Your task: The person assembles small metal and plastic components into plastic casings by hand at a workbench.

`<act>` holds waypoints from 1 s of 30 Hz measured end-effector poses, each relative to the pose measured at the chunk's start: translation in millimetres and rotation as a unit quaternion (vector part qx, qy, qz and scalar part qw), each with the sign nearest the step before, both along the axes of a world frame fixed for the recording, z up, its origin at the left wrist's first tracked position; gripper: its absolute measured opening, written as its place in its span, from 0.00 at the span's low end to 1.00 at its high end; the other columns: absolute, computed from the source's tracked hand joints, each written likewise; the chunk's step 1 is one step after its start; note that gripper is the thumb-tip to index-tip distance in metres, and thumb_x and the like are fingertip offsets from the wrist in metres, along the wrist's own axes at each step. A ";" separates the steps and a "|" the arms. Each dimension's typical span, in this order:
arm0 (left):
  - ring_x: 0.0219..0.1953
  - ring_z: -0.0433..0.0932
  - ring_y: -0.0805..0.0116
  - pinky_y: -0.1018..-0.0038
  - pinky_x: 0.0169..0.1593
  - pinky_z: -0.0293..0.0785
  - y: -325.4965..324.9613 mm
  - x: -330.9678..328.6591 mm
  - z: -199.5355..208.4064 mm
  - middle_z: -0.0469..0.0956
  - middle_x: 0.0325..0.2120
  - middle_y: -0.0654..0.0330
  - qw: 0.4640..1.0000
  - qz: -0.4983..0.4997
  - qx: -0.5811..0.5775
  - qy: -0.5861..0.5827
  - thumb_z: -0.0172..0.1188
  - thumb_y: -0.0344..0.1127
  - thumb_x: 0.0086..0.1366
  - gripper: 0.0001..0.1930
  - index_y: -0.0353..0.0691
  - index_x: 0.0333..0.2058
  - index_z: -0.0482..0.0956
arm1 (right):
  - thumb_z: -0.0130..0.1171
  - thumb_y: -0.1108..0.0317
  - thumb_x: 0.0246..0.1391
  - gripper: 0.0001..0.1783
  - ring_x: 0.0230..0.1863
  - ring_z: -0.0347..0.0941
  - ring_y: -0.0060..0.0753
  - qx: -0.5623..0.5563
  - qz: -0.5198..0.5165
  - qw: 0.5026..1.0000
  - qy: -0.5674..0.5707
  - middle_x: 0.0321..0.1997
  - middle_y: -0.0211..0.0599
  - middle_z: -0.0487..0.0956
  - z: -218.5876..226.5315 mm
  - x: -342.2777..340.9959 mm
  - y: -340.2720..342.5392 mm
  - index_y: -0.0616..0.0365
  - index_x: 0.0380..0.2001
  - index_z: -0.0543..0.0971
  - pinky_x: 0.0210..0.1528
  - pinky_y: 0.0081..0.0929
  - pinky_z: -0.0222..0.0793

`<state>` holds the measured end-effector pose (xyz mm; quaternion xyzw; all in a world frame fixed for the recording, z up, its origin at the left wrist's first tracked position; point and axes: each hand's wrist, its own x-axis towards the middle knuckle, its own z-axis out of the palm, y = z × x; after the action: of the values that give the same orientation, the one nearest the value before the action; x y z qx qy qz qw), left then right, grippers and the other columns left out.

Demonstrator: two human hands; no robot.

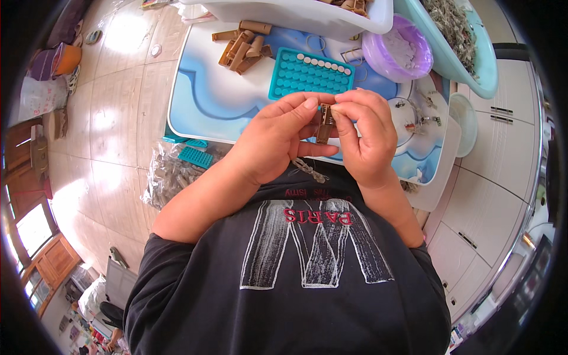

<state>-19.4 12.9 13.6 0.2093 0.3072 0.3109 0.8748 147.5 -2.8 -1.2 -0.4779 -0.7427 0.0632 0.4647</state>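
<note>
In front of my chest, my left hand (273, 135) is closed round a small brown plastic housing (323, 131), which stands roughly upright with its hollow inside facing me. Small parts show inside it, too fine to name. My right hand (371, 133) pinches at the upper right edge of the same housing with thumb and fingers; anything tiny between those fingertips is hidden. A thin grey bundle of wire (309, 170) hangs below the hands against the black shirt. Just beyond them lies a teal tray of round cells (277, 74), its far row filled with white discs.
A pile of brown plastic housings (241, 52) lies on the blue-and-white table (204, 103). At the back stand a white bin (284, 15), a purple tub (378, 68) and a light-blue basin (485, 71) of grey wires. Loose metal parts (421, 123) sit at right. A bag (163, 177) is at lower left.
</note>
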 end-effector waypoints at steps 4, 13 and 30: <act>0.44 0.76 0.68 0.67 0.44 0.78 0.0 -0.1 2.6 0.74 0.43 0.56 1.000 0.001 0.001 0.004 0.43 0.40 0.70 0.18 0.34 0.53 0.67 | 0.62 0.74 0.43 0.05 0.35 0.73 0.38 0.008 0.004 1.000 -0.014 0.33 0.33 0.77 2.6 1.5 0.4 0.58 0.26 0.76 0.44 0.37 0.68; 0.41 0.78 0.68 0.71 0.45 0.77 -2.7 0.6 -9.0 0.77 0.38 0.58 0.994 0.006 0.070 0.090 0.49 0.36 0.68 0.15 0.34 0.48 0.71 | 0.62 0.75 0.42 0.05 0.33 0.73 0.39 -0.082 0.011 0.996 0.032 0.31 0.34 0.76 2.5 -0.7 -4.8 0.58 0.26 0.77 0.38 0.32 0.69; 0.44 0.77 0.63 0.69 0.49 0.74 -0.7 6.0 -9.8 0.76 0.44 0.50 0.966 0.184 0.137 0.121 0.47 0.34 0.69 0.14 0.34 0.49 0.68 | 0.61 0.80 0.48 0.31 0.30 0.74 0.23 -0.280 0.042 0.922 0.263 0.26 0.36 0.77 -1.4 -19.8 -28.0 0.63 0.55 0.60 0.37 0.20 0.68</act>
<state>-13.5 12.1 3.8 0.3030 0.3983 0.4782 0.7217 127.6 -30.7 -2.7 -0.5227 -0.5651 0.4117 0.4877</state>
